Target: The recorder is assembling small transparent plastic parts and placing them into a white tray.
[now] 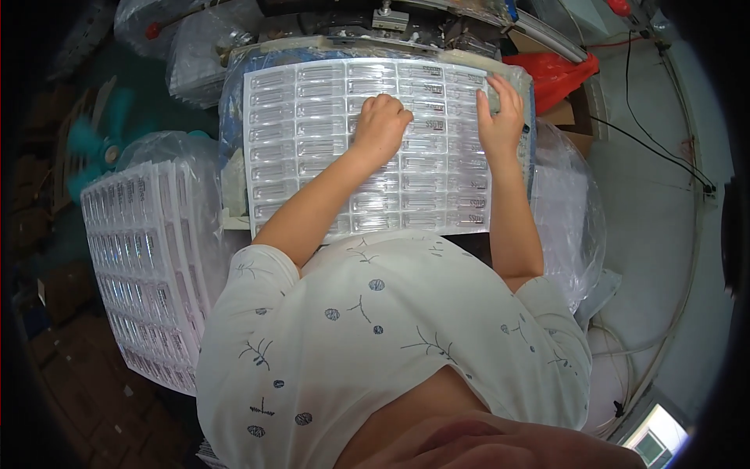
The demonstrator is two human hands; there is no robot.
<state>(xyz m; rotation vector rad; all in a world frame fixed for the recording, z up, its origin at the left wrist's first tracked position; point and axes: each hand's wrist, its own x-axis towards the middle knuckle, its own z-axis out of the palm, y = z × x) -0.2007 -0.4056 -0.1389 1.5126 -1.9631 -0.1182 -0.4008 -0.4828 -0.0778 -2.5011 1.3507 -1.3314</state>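
A large sheet of clear plastic blister packs lies flat in front of me, with rows of long moulded pockets and printing on some of them. My left hand rests on its upper middle. The fingers there are curled together, and anything inside them is hidden. At the sheet's upper right edge is my right hand, its thumb and fingers apart and nothing visible between them. Beneath the sheet is a blue, plastic-wrapped work surface.
A stack of similar blister sheets stands at the left, partly bagged. Behind it is a teal fan. Machine parts with a metal block cross the far side. At the right are a red plastic bag, more bagged sheets and black cables.
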